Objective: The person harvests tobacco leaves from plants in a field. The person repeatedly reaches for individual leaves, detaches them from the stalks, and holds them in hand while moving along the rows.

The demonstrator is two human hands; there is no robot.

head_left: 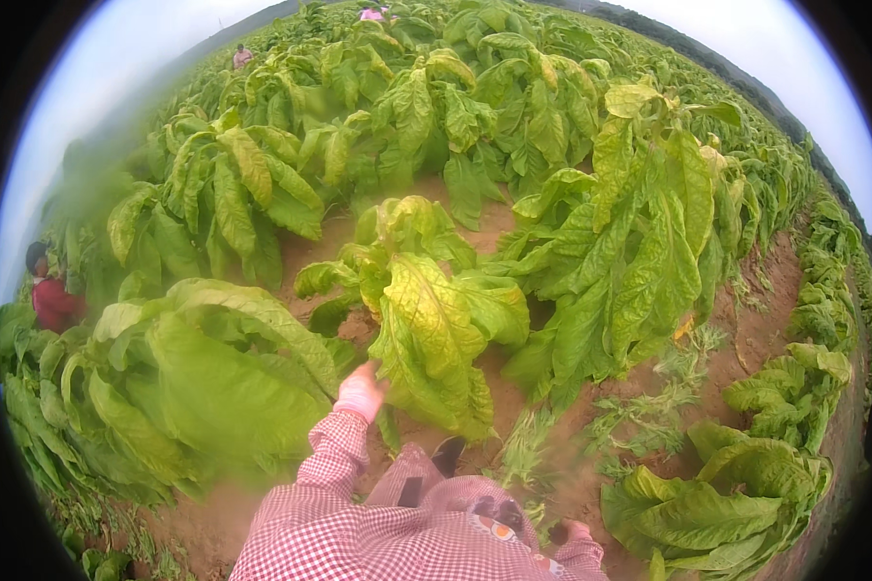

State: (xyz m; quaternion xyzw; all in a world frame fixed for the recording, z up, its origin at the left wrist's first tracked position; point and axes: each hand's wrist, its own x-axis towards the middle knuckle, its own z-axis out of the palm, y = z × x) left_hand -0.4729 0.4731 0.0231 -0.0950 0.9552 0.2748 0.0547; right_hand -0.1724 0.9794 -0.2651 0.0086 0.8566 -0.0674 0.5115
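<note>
A tobacco plant (426,310) with drooping yellow-green leaves stands right in front of me. My left hand (363,387) reaches out to its left side, with pale pink covering the wrist and back of the hand. The fingers curl in at the edge of a large leaf, which partly hides them; what they grip cannot be made out. Low beside my body, my right hand (574,531) looks closed, small in view, and its contents are unclear. Both arms wear red-and-white checked sleeves.
Cut or fallen tobacco leaves (717,499) lie in a heap at lower right. Bigger plants crowd in on the left (194,378) and right (639,242). Weeds (649,416) grow on the brown soil (761,300). A person in red (53,290) is at far left; others are farther back.
</note>
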